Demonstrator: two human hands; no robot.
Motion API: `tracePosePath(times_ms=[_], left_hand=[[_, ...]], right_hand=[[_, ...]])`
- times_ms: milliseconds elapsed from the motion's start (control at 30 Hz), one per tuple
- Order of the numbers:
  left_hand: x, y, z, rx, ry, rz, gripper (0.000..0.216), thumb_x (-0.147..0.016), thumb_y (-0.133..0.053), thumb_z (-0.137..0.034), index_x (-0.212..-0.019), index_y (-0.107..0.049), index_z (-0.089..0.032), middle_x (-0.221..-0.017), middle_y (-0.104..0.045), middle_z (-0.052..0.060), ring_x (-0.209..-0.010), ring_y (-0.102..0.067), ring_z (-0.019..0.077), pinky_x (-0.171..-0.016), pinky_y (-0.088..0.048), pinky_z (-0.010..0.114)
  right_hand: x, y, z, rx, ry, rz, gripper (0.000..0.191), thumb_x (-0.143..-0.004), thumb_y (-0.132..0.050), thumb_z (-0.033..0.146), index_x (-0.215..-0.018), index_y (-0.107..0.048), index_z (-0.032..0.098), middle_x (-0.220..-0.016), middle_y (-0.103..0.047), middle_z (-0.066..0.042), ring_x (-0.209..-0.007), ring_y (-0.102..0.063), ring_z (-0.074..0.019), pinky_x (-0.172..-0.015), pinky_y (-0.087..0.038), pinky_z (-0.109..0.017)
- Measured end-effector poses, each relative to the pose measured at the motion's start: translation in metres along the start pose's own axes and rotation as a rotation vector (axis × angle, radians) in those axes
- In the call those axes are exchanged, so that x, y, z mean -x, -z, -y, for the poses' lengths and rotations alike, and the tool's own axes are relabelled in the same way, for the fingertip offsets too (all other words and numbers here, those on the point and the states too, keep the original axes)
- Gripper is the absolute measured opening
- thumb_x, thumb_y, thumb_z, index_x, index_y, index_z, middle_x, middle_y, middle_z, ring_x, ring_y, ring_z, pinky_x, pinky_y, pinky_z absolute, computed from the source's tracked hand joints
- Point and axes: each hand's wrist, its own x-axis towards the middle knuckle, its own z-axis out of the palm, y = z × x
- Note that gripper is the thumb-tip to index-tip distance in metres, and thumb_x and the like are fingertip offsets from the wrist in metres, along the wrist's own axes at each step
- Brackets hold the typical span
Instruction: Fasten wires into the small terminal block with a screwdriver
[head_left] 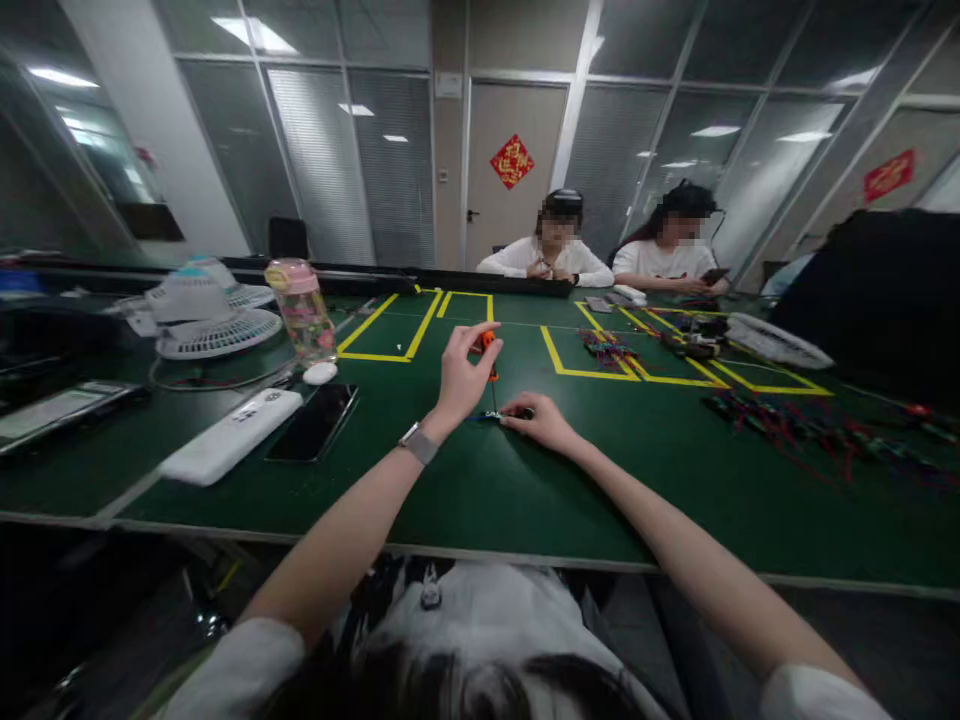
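Starts at nine o'clock of the green desk (480, 480) with a white fan (217, 335) lying flat and a pink-lidded bottle (304, 312) standing upright just at its three o'clock. Shows, nearer at eight o'clock, a white slab (232, 432) and a black phone (313, 422) lying flat side by side. Holds the left hand (465, 370) raised at the desk's middle, clear of the surface, wristwatch (418, 442) on the wrist, thumb and forefinger pinched shut on a small orange piece (487, 340). Rests the right hand (538, 418) on the desk just at four o'clock of the left, fingertips closed on a small dark part (495, 415) lying flat between the two hands. Continues at one o'clock with yellow tape boxes (592, 372) and a bundle of coloured wires (607, 348), and at three o'clock with more wires (787, 425) spread loose. Seats two people (559, 255) across the desk at twelve to one o'clock.
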Motion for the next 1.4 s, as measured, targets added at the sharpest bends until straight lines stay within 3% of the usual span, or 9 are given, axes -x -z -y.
tracePosePath(times_ms=[167,367,533,733,933,1133,1300,1400], left_hand=[[-0.001,-0.0006,-0.0015,0.046,0.002,0.072,0.03,-0.098,-0.046,-0.018,-0.122,-0.063,-0.024,-0.108,-0.066,0.006,-0.097,-0.062,0.016,-0.082,-0.052,0.028],[-0.0007,0.0011,-0.0023,-0.015,-0.015,-0.005,0.02,-0.09,-0.063,-0.024,-0.11,-0.068,-0.022,-0.097,-0.063,0.005,-0.087,-0.061,0.0151,-0.078,-0.052,0.026],[-0.0004,0.0015,-0.0033,0.032,0.004,0.082,0.031,-0.099,-0.045,-0.02,-0.125,-0.062,-0.024,-0.106,-0.064,0.005,-0.095,-0.061,0.0149,-0.081,-0.051,0.026],[0.0002,0.0021,-0.0031,-0.017,-0.01,0.012,0.021,-0.093,-0.06,-0.026,-0.112,-0.068,-0.023,-0.096,-0.061,0.004,-0.087,-0.06,0.0151,-0.078,-0.052,0.026],[-0.0008,0.0021,-0.0021,0.012,-0.006,0.074,0.032,-0.1,-0.042,-0.019,-0.122,-0.064,-0.025,-0.104,-0.063,0.005,-0.093,-0.06,0.0148,-0.083,-0.051,0.027],[0.0001,0.0014,-0.0027,0.014,-0.02,0.033,0.023,-0.093,-0.059,-0.025,-0.114,-0.069,-0.024,-0.095,-0.06,0.004,-0.087,-0.06,0.0151,-0.079,-0.051,0.026],[-0.0001,0.0009,-0.002,0.053,-0.014,0.093,0.033,-0.098,-0.044,-0.017,-0.124,-0.063,-0.027,-0.103,-0.062,0.004,-0.092,-0.061,0.0142,-0.081,-0.051,0.026],[-0.0003,0.0009,-0.0026,0.048,-0.013,0.088,0.03,-0.096,-0.051,-0.019,-0.123,-0.063,-0.026,-0.1,-0.063,0.004,-0.089,-0.061,0.014,-0.079,-0.052,0.025]], right_hand=[[-0.0004,0.0008,0.0008,-0.013,-0.001,0.0,0.019,-0.077,-0.071,0.027,-0.091,-0.078,0.016,-0.079,-0.067,-0.005,-0.072,-0.059,-0.0158,-0.068,-0.046,-0.028],[0.0005,0.0026,0.003,-0.023,-0.002,0.007,0.02,-0.078,-0.071,0.028,-0.092,-0.078,0.016,-0.081,-0.068,-0.006,-0.073,-0.06,-0.0165,-0.069,-0.047,-0.028],[0.0004,0.0024,0.0028,-0.026,-0.001,0.003,0.019,-0.078,-0.071,0.028,-0.091,-0.078,0.016,-0.081,-0.068,-0.006,-0.073,-0.06,-0.0166,-0.069,-0.046,-0.028],[0.0003,0.0025,0.003,-0.024,-0.003,0.002,0.019,-0.078,-0.071,0.027,-0.091,-0.078,0.015,-0.081,-0.068,-0.007,-0.074,-0.06,-0.0169,-0.069,-0.047,-0.029],[0.0006,0.0033,0.0036,-0.022,-0.007,0.019,0.021,-0.078,-0.07,0.028,-0.094,-0.078,0.015,-0.083,-0.068,-0.007,-0.074,-0.06,-0.0167,-0.07,-0.047,-0.029],[0.0005,0.0028,0.004,-0.013,-0.012,0.013,0.02,-0.078,-0.07,0.027,-0.093,-0.078,0.016,-0.081,-0.067,-0.006,-0.074,-0.06,-0.0165,-0.07,-0.046,-0.029],[0.0005,0.0026,0.0039,-0.016,-0.017,0.007,0.02,-0.077,-0.071,0.027,-0.092,-0.078,0.016,-0.081,-0.068,-0.006,-0.073,-0.06,-0.0163,-0.069,-0.047,-0.028],[0.0005,0.0028,0.0041,-0.019,-0.017,0.01,0.02,-0.078,-0.071,0.027,-0.093,-0.077,0.015,-0.082,-0.068,-0.006,-0.074,-0.06,-0.0162,-0.07,-0.047,-0.028]])
